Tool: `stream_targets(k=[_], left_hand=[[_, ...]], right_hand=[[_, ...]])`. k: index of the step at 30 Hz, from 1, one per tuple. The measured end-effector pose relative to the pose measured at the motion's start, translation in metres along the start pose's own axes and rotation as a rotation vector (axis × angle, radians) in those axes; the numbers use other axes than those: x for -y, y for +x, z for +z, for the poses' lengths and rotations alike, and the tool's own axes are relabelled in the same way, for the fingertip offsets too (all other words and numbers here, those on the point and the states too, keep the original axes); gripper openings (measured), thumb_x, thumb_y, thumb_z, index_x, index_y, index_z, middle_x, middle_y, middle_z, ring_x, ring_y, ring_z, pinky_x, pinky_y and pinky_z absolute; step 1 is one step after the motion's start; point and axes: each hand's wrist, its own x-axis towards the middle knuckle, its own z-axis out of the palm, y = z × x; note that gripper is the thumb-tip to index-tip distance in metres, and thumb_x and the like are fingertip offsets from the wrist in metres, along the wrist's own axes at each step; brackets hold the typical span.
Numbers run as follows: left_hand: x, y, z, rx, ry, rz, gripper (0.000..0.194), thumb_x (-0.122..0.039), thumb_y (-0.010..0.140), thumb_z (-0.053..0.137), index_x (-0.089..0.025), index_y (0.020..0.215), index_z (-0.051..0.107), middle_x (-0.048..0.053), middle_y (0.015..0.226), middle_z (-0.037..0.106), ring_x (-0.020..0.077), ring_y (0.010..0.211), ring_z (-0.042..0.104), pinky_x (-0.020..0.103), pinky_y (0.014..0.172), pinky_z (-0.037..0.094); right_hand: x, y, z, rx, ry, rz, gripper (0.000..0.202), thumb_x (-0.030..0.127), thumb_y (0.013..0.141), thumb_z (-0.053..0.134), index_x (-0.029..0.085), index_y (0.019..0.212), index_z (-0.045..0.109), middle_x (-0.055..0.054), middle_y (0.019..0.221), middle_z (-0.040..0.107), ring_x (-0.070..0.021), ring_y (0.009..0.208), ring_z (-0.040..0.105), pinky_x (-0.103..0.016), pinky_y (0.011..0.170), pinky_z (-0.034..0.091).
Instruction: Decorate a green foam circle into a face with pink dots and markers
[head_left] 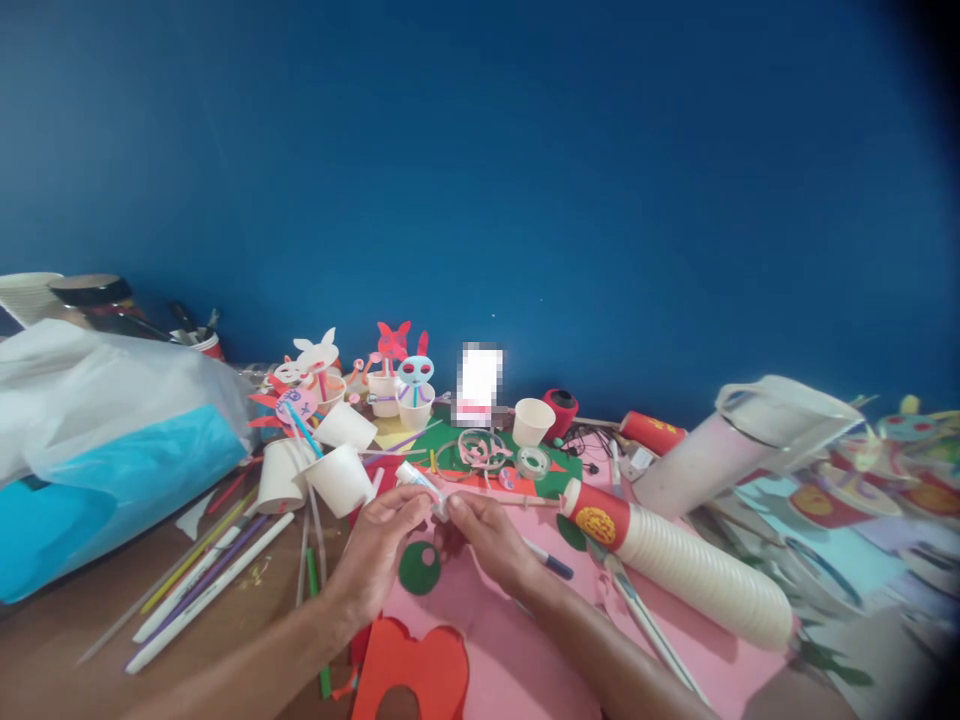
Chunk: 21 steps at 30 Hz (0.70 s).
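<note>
My left hand point(381, 540) pinches a small white tube point(414, 477) with bluish print, which looks like a glue tube. My right hand point(491, 535) meets it at the tube's near end, thumb and fingers closed there; the exact part between them is small and blurred. Just below the hands, a green paper circle point(418, 568) with a small pink dot lies on the pink sheet point(517, 640). Nearer to me is a cut piece of orange-red paper point(420, 660). A dark-capped marker point(551, 560) rests beneath my right wrist.
At left lie white markers point(217, 590) and a blue plastic-wrapped pack point(142, 455). Paper cups point(341, 478) and cup figures point(415, 385) stand behind. A long stack of cups point(705, 570), a pair of scissors point(652, 620) and a leaning tumbler point(705, 445) occupy the right.
</note>
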Motion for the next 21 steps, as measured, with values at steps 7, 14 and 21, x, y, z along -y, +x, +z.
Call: stream_targets(k=[7, 14, 21], left_hand=[[0.0027, -0.0005, -0.0043, -0.022, -0.026, 0.001, 0.01, -0.026, 0.069, 0.065, -0.016, 0.071, 0.065, 0.001, 0.068, 0.061, 0.0121, 0.067, 0.054, 0.023, 0.065, 0.041], [0.0007, -0.0043, 0.0008, 0.176, -0.16, -0.082, 0.012, -0.029, 0.077, 0.055, -0.018, 0.074, 0.06, 0.001, 0.056, 0.059, 0.0145, 0.052, 0.054, 0.027, 0.052, 0.041], [0.0063, 0.0, -0.0063, 0.003, -0.052, -0.007, 0.009, -0.024, 0.071, 0.064, -0.015, 0.072, 0.063, 0.0, 0.067, 0.061, 0.0116, 0.064, 0.055, 0.023, 0.063, 0.042]], right_hand=[[0.0015, -0.0029, 0.0011, -0.204, -0.209, -0.086, 0.03, 0.046, 0.072, 0.062, 0.018, 0.075, 0.049, 0.003, 0.062, 0.054, -0.0102, 0.055, 0.049, -0.021, 0.051, 0.036], [0.0051, -0.005, 0.0015, 0.046, 0.071, 0.057, 0.054, 0.056, 0.087, 0.024, 0.015, 0.067, 0.054, 0.0, 0.05, 0.055, -0.011, 0.044, 0.052, -0.023, 0.048, 0.038], [0.0021, -0.0055, 0.0012, -0.151, -0.105, -0.064, 0.031, 0.048, 0.074, 0.059, 0.018, 0.077, 0.051, 0.001, 0.062, 0.058, -0.0116, 0.057, 0.054, -0.022, 0.055, 0.04]])
